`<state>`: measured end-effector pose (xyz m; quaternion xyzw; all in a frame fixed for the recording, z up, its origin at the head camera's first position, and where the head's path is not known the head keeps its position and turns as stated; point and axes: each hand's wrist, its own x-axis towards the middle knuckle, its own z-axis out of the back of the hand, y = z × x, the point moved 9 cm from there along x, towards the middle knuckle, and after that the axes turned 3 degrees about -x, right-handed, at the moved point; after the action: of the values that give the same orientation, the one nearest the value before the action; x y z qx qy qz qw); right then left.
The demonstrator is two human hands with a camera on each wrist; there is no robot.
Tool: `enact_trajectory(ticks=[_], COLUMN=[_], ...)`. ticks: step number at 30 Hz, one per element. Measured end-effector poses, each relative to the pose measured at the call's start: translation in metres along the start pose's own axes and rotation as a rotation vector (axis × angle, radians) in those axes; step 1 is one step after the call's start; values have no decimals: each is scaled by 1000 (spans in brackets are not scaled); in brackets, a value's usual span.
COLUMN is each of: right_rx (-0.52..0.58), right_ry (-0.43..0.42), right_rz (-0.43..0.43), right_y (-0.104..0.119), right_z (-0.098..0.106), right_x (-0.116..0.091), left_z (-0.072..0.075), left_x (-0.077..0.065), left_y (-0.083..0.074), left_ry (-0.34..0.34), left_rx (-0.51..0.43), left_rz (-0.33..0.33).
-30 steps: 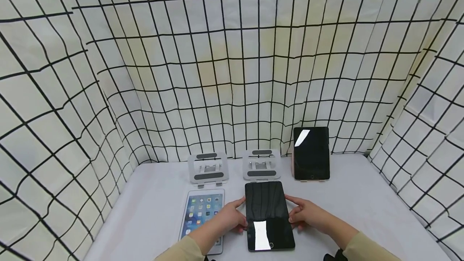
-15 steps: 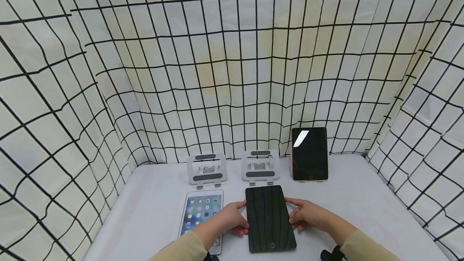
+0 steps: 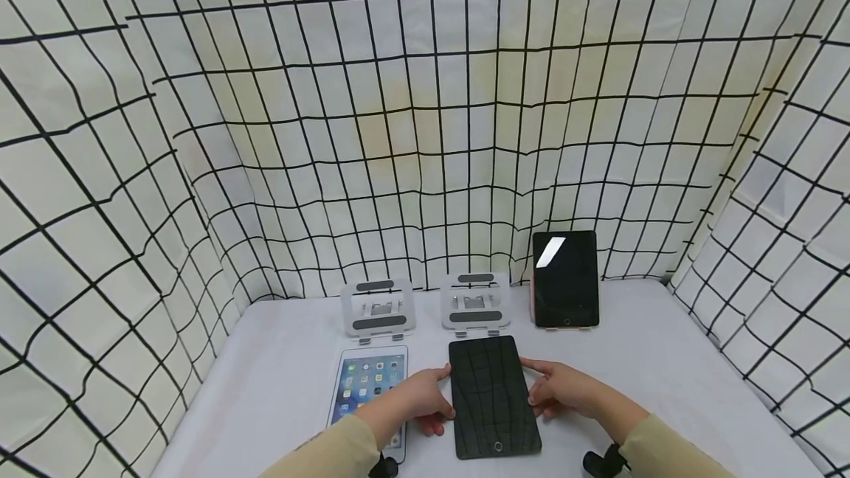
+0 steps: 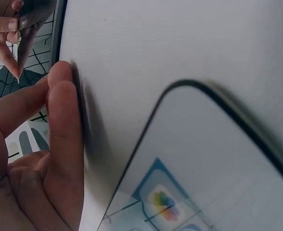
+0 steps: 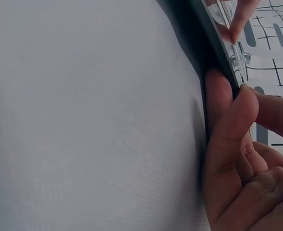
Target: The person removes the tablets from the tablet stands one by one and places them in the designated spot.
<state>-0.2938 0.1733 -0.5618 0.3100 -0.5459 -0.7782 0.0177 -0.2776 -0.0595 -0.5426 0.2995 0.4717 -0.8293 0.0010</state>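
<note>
Well, both hands [image 3: 425,395] [image 3: 564,388] grip the black tablet [image 3: 494,398] — from opposite sides.

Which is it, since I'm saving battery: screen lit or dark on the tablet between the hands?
Dark: the black tablet shows no icons in the head view, only grid reflections.

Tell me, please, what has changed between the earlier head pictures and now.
The far edge of the black tablet has dipped slightly in view, baring the feet of the stand behind it; the bright reflection on it is gone. The left hand and right hand still hold its sides. The white tablet, other stand and propped tablet stayed put.
</note>
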Motion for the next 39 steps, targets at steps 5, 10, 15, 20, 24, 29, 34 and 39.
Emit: enact_trajectory(ticks=[5,10,15,20,24,29,34,39], right_rx=[-19,-54,-90,-117,-141,-198,-272,-322], right_ry=[11,1,-5,0,7,2,-16,-33], right_rz=[-9,-39,-63,-84,-81,-85,-111,-124], right_y=[0,1,3,6,9,9,7,9], right_z=[-1,-2,-2,-3,-5,-5,-3,0], right_x=[2,5,5,2,0,1,1,-1], left_z=[3,5,6,5,5,5,5,2], left_x=[-3,-6,-7,-6,-7,-8,-7,-3], left_y=[1,1,1,2,2,2,3,4], left_ry=[-5,-1,-3,1,3,4,7,13], left_rx=[5,-6,-6,-2,0,2,-9,-27], left_rz=[-8,-13,-14,-11,-11,-7,-8,2])
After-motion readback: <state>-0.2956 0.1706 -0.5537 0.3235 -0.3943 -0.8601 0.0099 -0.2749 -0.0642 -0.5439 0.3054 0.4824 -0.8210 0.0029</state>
